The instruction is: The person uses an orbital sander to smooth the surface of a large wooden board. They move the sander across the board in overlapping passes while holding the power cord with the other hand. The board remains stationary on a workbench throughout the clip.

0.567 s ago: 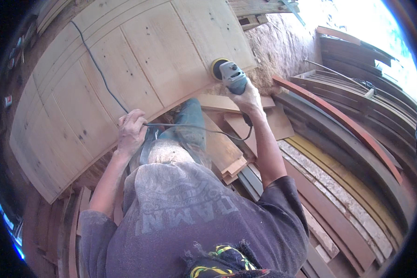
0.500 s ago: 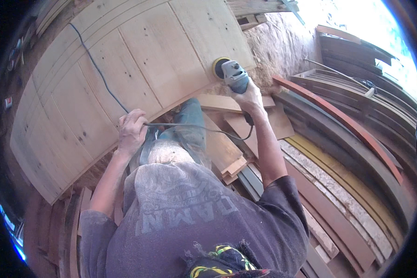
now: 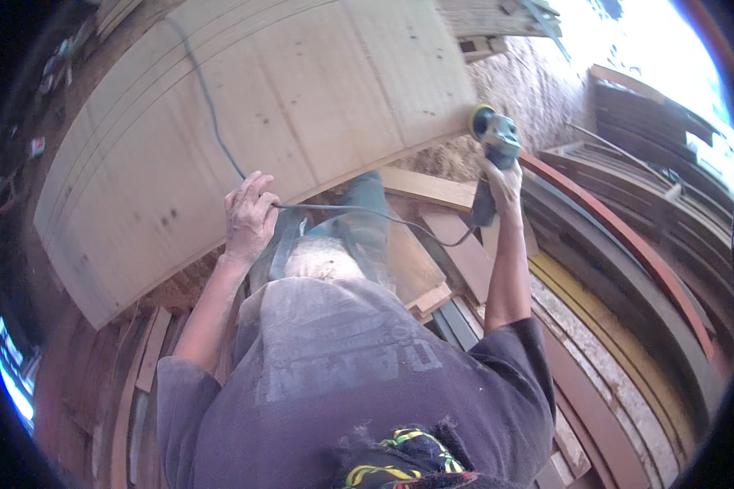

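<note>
My right hand is wrapped round the body of a grey angle grinder fitted with a round yellow-edged pad. That pad is at the right end of a large pale wooden panel; whether it touches the edge I cannot tell. The panel is made of boards with dark knots and curved lines along its far side. At its near edge, my left hand has its fingers curled over the dark power cord. The cord lies across the panel, passes through this hand and hangs loosely to the grinder.
Loose wooden offcuts lie beside my legs. Long planks and a red curved strip are stacked at the right, with more boards at lower left. Sawdust covers the ground beyond the panel's right end.
The grinder has moved right, from the panel's face near its right corner to its right end. My left hand still holds the cord. The whole view has shifted somewhat.
</note>
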The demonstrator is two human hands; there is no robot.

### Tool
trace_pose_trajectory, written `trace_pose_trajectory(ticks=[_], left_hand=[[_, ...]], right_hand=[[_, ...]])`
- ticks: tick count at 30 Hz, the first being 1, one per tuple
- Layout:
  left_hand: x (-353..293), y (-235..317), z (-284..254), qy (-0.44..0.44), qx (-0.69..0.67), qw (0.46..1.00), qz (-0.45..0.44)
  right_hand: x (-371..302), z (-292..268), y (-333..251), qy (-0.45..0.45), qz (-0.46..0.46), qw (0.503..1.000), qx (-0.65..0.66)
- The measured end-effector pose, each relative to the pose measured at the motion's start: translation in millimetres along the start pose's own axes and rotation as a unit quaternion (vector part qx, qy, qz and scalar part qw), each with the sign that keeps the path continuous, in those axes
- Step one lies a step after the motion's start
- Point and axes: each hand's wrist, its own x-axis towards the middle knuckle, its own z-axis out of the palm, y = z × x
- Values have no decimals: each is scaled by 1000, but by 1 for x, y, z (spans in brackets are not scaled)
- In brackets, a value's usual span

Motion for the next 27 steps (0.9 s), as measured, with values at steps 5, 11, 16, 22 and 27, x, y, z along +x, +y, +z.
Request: trace_pose_trajectory(ticks=[5, 11, 16, 22, 27], left_hand=[[-61, -33, -27, 114, 56, 989, -74], [-119, -76, -37, 189, 56, 970, -141], [-135, -105, -53, 201, 0, 973, -115], [-150, -127, -58, 182, -37, 977, -109], [-138, -114, -49, 129, -83, 984, -87]], right_hand=[[-63, 63, -1, -44, 0, 998, 52], [-172, 192, -80, -201, -80, 974, -74], [-245, 291, -115, -326, -225, 891, -223], [-251, 299, -113, -283, -186, 913, -226], [-225, 249, -101, -233, -126, 935, -237]])
